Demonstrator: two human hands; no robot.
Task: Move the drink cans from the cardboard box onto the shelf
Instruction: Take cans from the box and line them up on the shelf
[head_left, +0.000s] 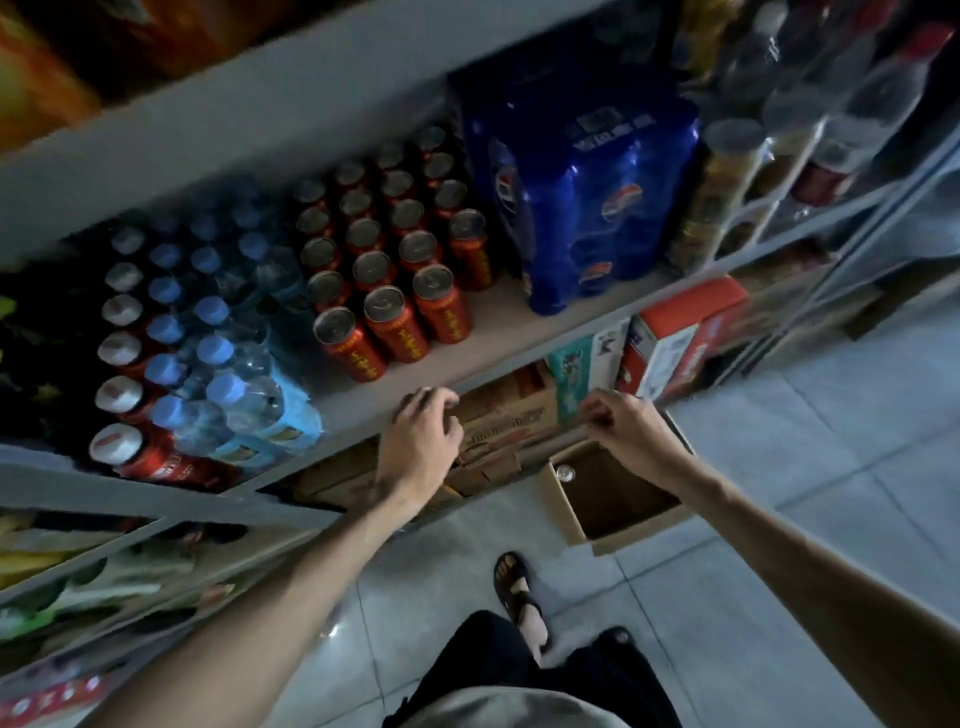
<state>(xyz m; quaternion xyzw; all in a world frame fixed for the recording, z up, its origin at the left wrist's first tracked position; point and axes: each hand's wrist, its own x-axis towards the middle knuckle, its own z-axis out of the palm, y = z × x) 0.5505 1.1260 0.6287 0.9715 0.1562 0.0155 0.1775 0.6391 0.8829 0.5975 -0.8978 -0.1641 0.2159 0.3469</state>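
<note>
Centre: cans (395, 322) red, gold lettering, silver tops. Left of centre: bottles (254, 395) clear, caps (212, 310) light blue. Upper right: shrink-wrapped pack (587, 218) deep blue, red-white-blue round logos (622, 200). Shelf (519, 317) grey. Lower centre: cardboard box (644, 532) brown. Floor tiles (779, 545) pale grey-blue. Sandal (514, 582) black.

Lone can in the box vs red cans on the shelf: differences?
The can in the box sits alone in the cardboard box; the red cans stand in rows on the shelf. The can in the box shows only its silver top; the red cans show red sides with yellow print. Both stand upright, silver tops up.
</note>
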